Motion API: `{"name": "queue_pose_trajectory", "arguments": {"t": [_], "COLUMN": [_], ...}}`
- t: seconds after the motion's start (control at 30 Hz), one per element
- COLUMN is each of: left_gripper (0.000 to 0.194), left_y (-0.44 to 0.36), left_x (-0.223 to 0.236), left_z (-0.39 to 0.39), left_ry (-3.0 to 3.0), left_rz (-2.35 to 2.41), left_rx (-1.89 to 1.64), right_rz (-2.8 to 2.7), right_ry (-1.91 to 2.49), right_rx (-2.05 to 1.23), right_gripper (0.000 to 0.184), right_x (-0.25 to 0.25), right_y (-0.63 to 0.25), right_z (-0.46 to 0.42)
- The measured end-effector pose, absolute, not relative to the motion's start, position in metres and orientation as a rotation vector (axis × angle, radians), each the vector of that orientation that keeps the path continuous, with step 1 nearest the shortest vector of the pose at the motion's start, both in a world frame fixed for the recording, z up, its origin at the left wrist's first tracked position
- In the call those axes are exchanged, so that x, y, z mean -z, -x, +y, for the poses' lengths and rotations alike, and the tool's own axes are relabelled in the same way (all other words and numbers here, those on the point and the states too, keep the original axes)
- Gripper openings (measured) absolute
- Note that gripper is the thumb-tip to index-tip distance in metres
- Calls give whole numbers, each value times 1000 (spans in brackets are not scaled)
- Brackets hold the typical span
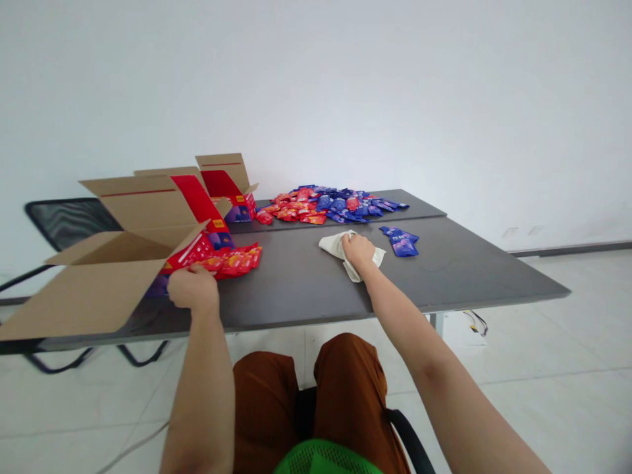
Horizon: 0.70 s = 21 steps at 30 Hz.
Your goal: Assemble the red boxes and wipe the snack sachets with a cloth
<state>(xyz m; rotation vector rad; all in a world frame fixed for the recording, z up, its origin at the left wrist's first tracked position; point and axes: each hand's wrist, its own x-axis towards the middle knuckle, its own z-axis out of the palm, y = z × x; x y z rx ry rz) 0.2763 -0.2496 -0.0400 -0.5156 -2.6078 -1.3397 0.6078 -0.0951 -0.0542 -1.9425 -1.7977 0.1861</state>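
My right hand [358,251] is closed on a crumpled off-white cloth [333,245], pressed against the dark grey tabletop [296,289]. Just right of the cloth lie a few blue-purple sachets [402,242]. At the left, my left hand [193,287] has its fingers curled in beside the open cardboard box [148,204], right at the near end of a row of red-orange sachets [237,262]. Whether those fingers grip the sachets or the box's side is hidden by the hand itself.
A heap of red sachets [291,207] and blue sachets [340,203] covers the table's far side. Behind the near box stands a second open box [241,205]. A black mesh chair [69,220] is at the left. The table's front edge runs before my knees.
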Motion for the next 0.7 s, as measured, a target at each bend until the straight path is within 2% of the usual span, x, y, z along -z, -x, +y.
{"name": "queue_pose_trajectory", "arguments": {"t": [0.1,0.23,0.53,0.7], "left_gripper": [35,57,33,32], "left_y": [-284,-290,-297,-293], "left_x": [48,58,48,47], "left_z": [-252,-245,-254,-246], "left_ry": [315,283,475,578], "left_rz": [-2579,-2561,-2647,-2630], "left_rx": [1190,1222,1011,877], "right_rz": [-1791,-1789,-1785,-1790], "right_ry": [1942,1939,1954,1946], "right_rx": [-180,-171,-179,-181], "right_gripper": [59,59,60,61], "right_x": [54,55,56,56], "right_y": [-608,-608,-607,-607], "right_z": [-95,-95,-93,-93]}}
